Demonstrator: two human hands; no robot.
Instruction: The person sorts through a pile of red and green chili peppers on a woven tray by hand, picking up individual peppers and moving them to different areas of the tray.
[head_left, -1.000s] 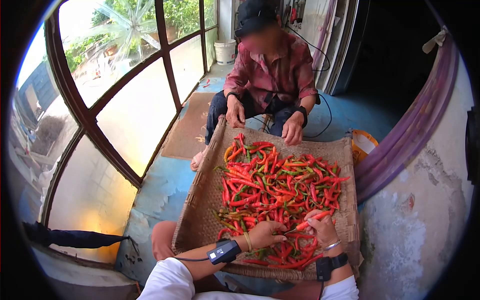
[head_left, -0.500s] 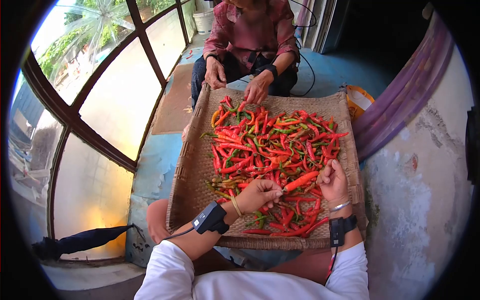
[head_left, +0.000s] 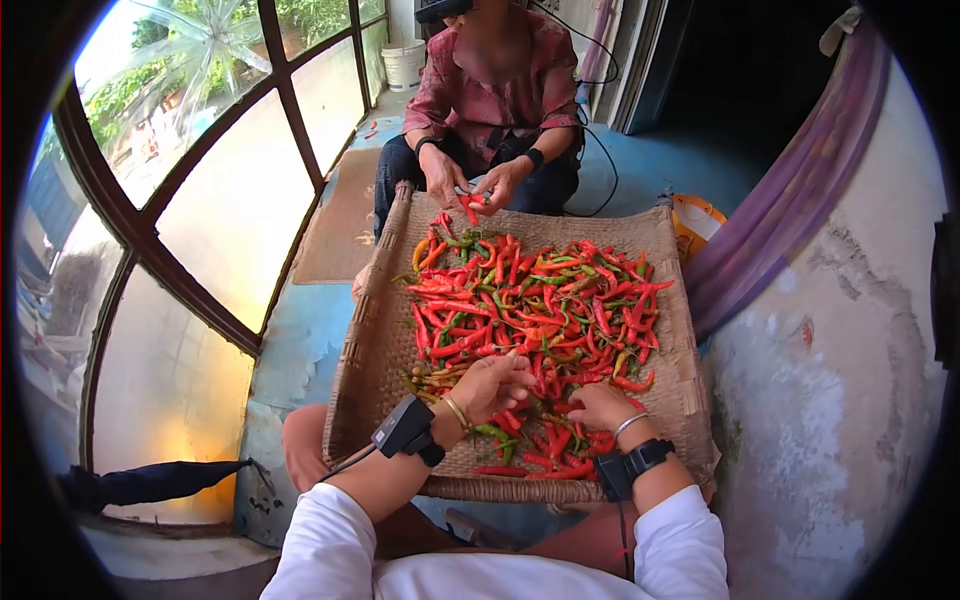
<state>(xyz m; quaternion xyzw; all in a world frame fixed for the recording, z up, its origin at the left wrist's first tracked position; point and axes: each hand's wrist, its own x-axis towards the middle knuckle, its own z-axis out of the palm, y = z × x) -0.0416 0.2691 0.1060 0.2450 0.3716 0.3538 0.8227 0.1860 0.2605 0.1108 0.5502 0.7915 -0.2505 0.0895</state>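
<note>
Red, orange and green chili peppers (head_left: 540, 310) lie heaped in a shallow woven tray (head_left: 385, 320). Over the near part of the heap is my left hand (head_left: 488, 386), its fingers apart and no pepper visible in it. My right hand (head_left: 602, 406) reaches down into the peppers to the right of it; its fingertips are among them, and whether they hold one is hidden. Several loose red peppers (head_left: 550, 470) lie close to the tray's near edge.
Across the tray sits a person in a patterned red shirt (head_left: 500, 90), both hands (head_left: 465, 190) at a red pepper above the far edge. Windows (head_left: 220, 210) stand at left, a purple curtain (head_left: 790, 190) and an orange container (head_left: 695, 222) at right.
The large orange-red pepper has left my left hand. My right hand has moved down and left onto the heap. The other person's hands have come together around a red pepper.
</note>
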